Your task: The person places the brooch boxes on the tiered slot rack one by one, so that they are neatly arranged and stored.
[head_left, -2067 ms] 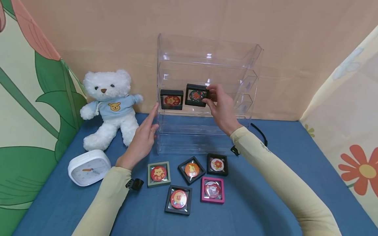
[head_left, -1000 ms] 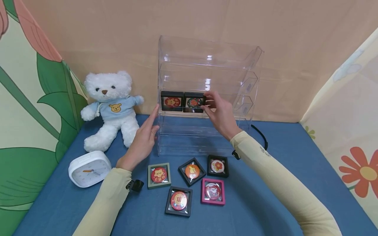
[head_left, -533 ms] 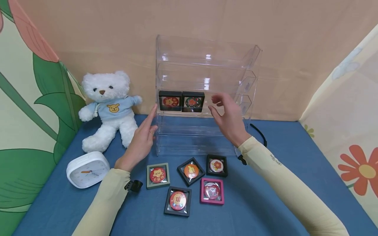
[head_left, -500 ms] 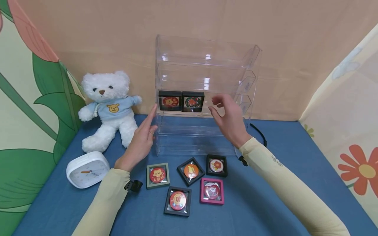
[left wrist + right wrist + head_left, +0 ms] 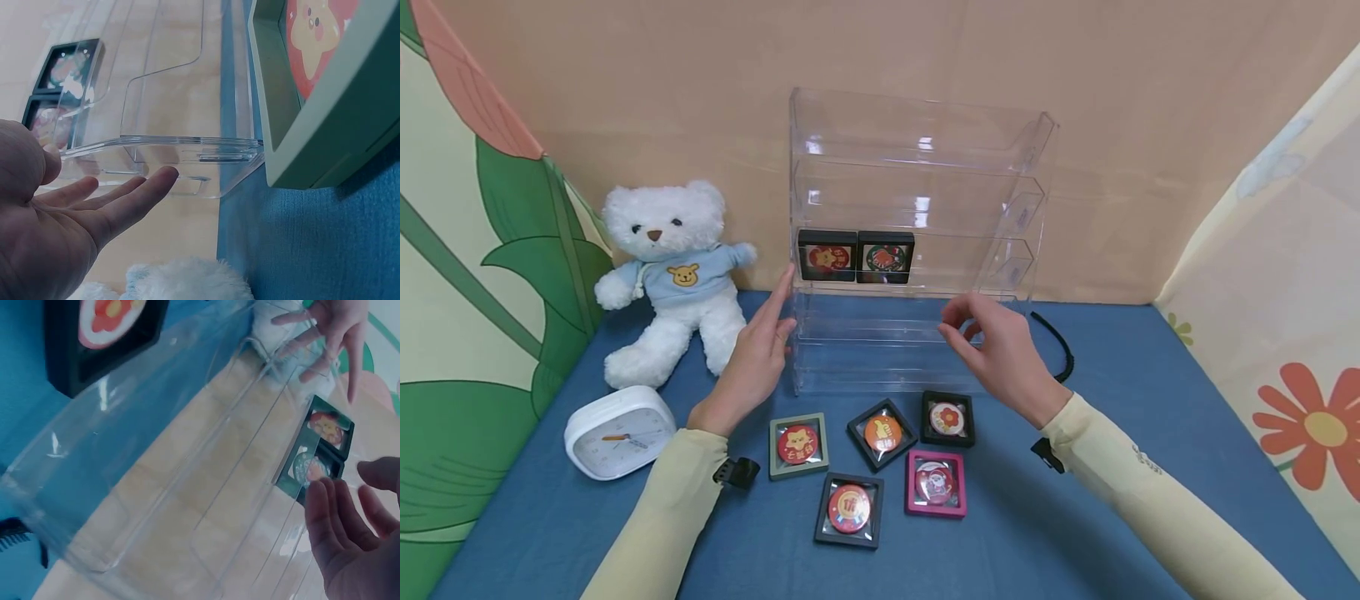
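Observation:
A clear acrylic tiered rack (image 5: 925, 158) stands at the back of the blue table. On its middle tier two black-framed badges, one with a red star picture (image 5: 827, 255) and one with a round green-and-red picture (image 5: 886, 257), sit side by side at the left. My left hand (image 5: 747, 367) rests its straight fingers along the rack's left side; the left wrist view shows these fingers (image 5: 134, 209) beside the clear edge. Before the lower tiers is my right hand (image 5: 1003, 354), fingers loosely bent, holding nothing. It hovers above a black-framed flower badge (image 5: 947, 419).
More framed badges lie before the rack: green (image 5: 798, 445), pink (image 5: 936, 484), a tilted black one (image 5: 882, 434) and a dark one (image 5: 849, 510). A white teddy bear (image 5: 670, 267) and a white clock (image 5: 620, 433) stand left. A black strap (image 5: 1060, 342) lies right of the rack.
My right hand set the green-and-red badge on the middle tier beside the star one, let go, then moved right and down towards the table. My left hand has stayed at the rack's side.

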`<state>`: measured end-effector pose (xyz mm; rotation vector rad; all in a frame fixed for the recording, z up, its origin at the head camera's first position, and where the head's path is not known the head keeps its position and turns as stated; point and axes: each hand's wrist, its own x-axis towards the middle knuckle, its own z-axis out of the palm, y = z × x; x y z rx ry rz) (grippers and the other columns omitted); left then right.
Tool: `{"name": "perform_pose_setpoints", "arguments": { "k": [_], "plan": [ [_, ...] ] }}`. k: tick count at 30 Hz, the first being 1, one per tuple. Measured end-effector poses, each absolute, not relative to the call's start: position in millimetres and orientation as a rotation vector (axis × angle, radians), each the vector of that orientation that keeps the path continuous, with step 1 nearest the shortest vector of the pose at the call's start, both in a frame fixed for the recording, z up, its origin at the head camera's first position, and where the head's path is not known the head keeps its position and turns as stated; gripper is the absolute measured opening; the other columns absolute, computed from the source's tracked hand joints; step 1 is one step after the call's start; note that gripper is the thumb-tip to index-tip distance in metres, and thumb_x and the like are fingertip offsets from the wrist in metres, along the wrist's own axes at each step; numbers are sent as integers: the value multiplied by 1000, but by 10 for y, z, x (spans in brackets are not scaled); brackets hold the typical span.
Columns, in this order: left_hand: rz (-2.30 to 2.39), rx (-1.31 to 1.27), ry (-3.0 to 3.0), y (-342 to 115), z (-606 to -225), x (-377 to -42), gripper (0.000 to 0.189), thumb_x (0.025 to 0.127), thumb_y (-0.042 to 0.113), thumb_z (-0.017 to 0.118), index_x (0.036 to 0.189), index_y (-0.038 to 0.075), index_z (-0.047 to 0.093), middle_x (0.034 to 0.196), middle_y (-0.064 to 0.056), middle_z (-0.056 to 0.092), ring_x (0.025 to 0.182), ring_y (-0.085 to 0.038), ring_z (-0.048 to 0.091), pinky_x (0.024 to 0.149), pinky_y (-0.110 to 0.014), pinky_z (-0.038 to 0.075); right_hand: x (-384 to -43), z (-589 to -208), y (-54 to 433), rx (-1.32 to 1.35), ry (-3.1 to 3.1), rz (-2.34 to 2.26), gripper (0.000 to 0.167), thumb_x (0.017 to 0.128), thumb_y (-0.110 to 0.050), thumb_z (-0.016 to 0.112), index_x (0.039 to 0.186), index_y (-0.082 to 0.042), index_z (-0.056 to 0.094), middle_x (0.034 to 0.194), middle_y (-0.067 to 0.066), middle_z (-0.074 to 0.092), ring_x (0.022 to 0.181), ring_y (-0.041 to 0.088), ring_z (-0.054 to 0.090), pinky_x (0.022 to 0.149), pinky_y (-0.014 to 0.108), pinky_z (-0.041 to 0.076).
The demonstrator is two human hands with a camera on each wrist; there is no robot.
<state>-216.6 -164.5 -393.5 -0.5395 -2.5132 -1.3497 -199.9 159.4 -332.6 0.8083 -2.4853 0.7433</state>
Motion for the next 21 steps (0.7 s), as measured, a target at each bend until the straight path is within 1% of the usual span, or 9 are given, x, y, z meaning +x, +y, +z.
{"name": "perform_pose_setpoints", "arguments": {
  "k": [6, 10, 16, 21],
  "plan": [
    [-1335, -531, -2519, -1648, -3941, -2172, 74, 109, 3, 39, 163, 39, 4, 160, -17, 31, 118, -38, 58, 74, -47, 55, -1892, -3419, 1737, 772, -2603, 768, 16, 95, -14, 73, 108, -8, 65, 98, 2, 67, 87, 15, 61, 75, 39, 57],
    [-1333, -528, -2517, -1656, -3945, -2176, 73, 109, 4, 39, 163, 38, 4, 160, -18, 31, 118, -37, 58, 75, -48, 55, -1826, -3477, 1809, 750, -2674, 778, 17, 95, -15, 74, 108, -9, 65, 98, 1, 67, 86, 13, 61, 75, 39, 57],
    [-1340, -537, -2510, -1660, -3947, -2179, 73, 109, 3, 38, 163, 38, 5, 160, -17, 31, 119, -37, 58, 75, -47, 55, -1750, -3520, 1911, 771, -2794, 764, 18, 94, -16, 75, 108, -11, 65, 97, -3, 67, 83, 10, 61, 72, 37, 57],
    [-1341, -540, -2508, -1653, -3949, -2180, 73, 109, 3, 38, 163, 37, 5, 161, -17, 30, 119, -37, 57, 75, -47, 54, -1695, -3557, 2010, 809, -2936, 771, 22, 94, -16, 75, 113, -12, 65, 98, -5, 65, 86, 9, 61, 74, 37, 56]
  ]
}}
